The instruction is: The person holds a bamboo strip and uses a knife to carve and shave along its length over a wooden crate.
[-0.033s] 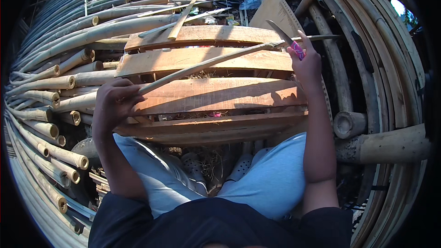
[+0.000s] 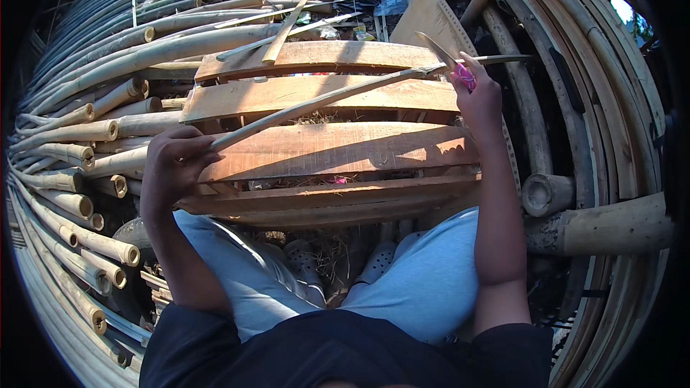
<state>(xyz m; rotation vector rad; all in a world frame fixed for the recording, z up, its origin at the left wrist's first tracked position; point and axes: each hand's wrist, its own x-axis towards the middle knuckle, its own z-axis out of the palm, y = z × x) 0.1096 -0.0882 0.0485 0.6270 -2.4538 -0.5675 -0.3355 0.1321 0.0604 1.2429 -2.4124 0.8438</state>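
Head view: a strip (image 2: 323,101) slants from the left hand (image 2: 176,162) pinching it past the right hand (image 2: 479,100) gripping a knife (image 2: 438,51).

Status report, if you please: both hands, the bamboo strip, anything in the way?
Left hand gripping bamboo strip by near end. Right hand holding pink-handled knife by strip's far part, contact unclear. Strip slanting over wooden planks; loose bamboo slat lies beyond.
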